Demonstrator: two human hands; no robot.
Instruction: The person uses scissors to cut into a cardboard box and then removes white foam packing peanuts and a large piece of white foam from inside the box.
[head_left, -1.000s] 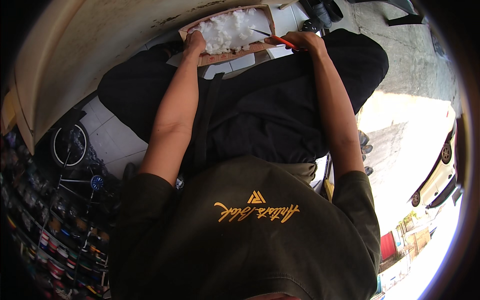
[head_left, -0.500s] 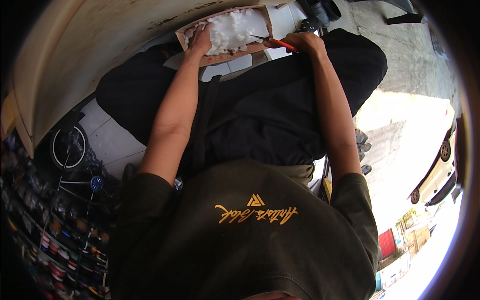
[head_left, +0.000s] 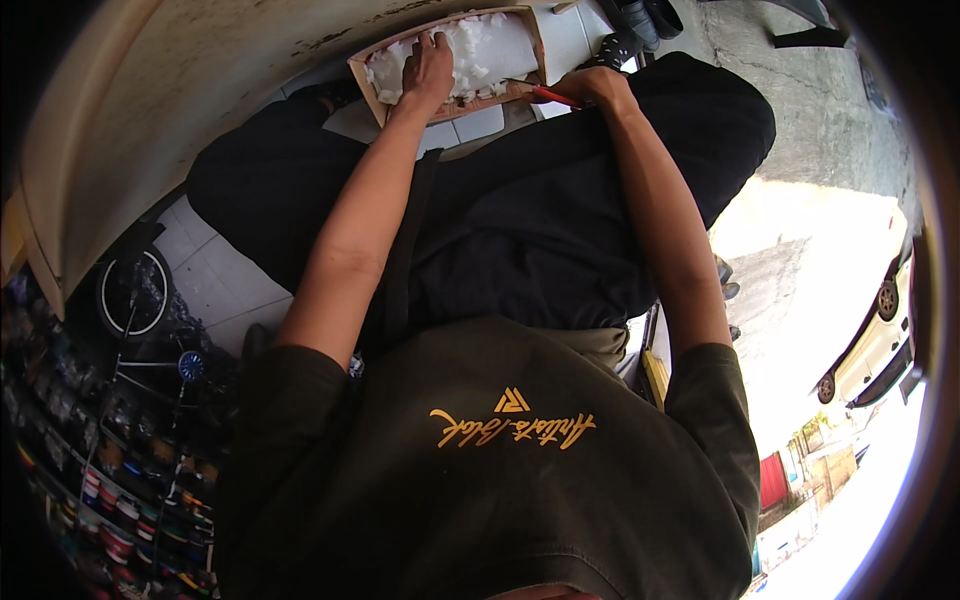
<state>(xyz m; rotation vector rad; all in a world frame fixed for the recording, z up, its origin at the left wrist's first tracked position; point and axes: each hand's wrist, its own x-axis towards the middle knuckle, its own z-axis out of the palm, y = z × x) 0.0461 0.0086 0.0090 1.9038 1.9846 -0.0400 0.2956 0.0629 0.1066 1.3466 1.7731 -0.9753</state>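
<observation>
A shallow cardboard box (head_left: 368, 92) at the top of the view holds a white sheet (head_left: 505, 48) and several loose white tufts (head_left: 470, 72). Over its left half is my left hand (head_left: 430, 72), fingers bent down among the tufts; whatever they pinch is hidden. By the box's near right corner, my right hand (head_left: 598, 88) is closed round an orange-handled tool (head_left: 556, 97) with a thin dark pointed blade. The blade reaches left over the box's near edge. I cannot tell whether it is scissors or a knife.
My crossed legs in black trousers (head_left: 500, 220) lie just below the box. A pale, stained panel (head_left: 200, 70) rises on the left. Dark shoes (head_left: 640, 25) sit beyond my right hand. A small wheel (head_left: 135, 292) and shelved goods stand at the left; a car (head_left: 875, 345) is far right.
My left hand has moved right and slightly up, from the box's left end to over the tufts. My right hand and the orange-handled tool have shifted only slightly.
</observation>
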